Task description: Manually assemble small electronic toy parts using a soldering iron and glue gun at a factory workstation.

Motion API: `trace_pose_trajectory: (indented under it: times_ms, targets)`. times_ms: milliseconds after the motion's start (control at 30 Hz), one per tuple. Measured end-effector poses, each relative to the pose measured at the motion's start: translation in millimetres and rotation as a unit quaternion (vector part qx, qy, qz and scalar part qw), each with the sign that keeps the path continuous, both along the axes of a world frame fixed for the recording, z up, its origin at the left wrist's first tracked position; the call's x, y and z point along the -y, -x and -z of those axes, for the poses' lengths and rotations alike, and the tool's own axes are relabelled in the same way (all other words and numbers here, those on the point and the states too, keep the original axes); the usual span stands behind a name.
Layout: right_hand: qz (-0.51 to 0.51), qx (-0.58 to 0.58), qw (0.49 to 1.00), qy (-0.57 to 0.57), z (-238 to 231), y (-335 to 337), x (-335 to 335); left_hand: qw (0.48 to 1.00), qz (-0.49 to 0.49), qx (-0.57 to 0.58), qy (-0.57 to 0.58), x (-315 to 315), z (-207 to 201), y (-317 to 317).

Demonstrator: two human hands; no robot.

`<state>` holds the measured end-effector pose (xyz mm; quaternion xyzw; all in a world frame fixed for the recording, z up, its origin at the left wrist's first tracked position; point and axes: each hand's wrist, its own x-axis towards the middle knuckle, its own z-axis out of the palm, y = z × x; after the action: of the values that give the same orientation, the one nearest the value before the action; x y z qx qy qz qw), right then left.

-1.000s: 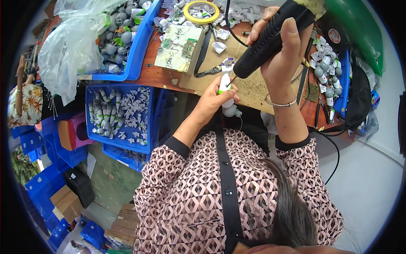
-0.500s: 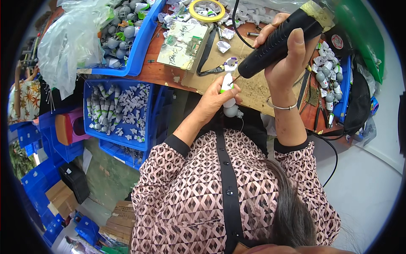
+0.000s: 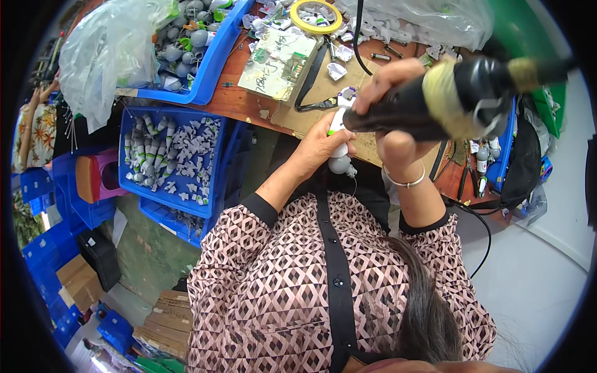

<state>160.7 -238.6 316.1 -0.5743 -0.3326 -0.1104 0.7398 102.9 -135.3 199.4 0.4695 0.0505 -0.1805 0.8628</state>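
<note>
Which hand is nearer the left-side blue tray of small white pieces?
Left. The left hand is right of the blue tray, gripping a white piece; the right hand is farther right, holding a black tool.

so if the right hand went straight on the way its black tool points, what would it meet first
Most likely the white-bodied piece in the left hand: the black tool in the right hand points leftward at it. Depth is unclear, so the two may be touching.

The pink diamond-patterned shirt (image 3: 261,283) has a black placket (image 3: 331,255) and cuffs (image 3: 260,210), worn with a silvery bangle (image 3: 408,184).
</note>
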Motion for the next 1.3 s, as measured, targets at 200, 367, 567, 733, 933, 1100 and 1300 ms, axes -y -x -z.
trace_pose_trajectory:
  times_ms: [200,367,567,733,933,1100,1300]
  targets:
    - [-0.047,-0.067,0.990,0.118,-4,17,5,0.995,0.012,0.084,-0.047,1,27,0]
    - [-0.074,-0.074,0.992,0.075,8,9,4,1.000,0.013,0.010,0.025,1,12,2]
    - [-0.076,-0.046,0.996,0.008,7,6,-1,1.000,0.023,0.004,0.011,-2,10,-1]
    - [-0.102,0.038,0.992,0.069,13,-1,4,0.999,0.038,-0.025,0.015,-6,4,1]
    - [-0.102,-0.055,0.993,0.006,8,0,2,0.998,0.051,-0.018,-0.019,-5,2,-3]
    - [-0.014,-0.072,0.996,-0.042,-32,-20,34,0.978,0.055,0.082,-0.184,-8,-4,5]
    - [0.078,-0.050,0.990,-0.106,-38,-34,86,0.861,-0.025,0.260,-0.436,-9,-45,8]
